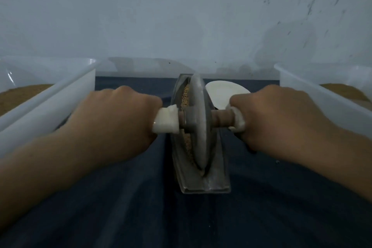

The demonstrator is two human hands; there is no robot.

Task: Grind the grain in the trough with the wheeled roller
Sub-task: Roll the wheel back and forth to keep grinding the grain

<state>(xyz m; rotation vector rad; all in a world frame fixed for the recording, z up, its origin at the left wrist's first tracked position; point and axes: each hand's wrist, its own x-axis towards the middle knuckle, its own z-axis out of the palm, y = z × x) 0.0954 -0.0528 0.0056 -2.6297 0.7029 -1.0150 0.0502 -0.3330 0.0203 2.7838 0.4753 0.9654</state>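
Note:
A narrow grey metal trough (216, 184) lies lengthwise on a dark blue cloth in the middle of the head view. A grey disc-shaped wheeled roller (199, 123) stands upright in its groove, on an axle with white-wrapped handles. My left hand (118, 119) grips the left handle and my right hand (275, 117) grips the right one. Tan grain (185, 96) shows in the trough on the wheel's left side, above and below the axle. The groove under the wheel is hidden.
Translucent white plastic tubs stand on both sides, the left tub (50, 98) and the right tub (326, 90), each holding brown powder or grain. A white dish (223, 92) sits behind the roller. A pale wall (181, 16) closes the back.

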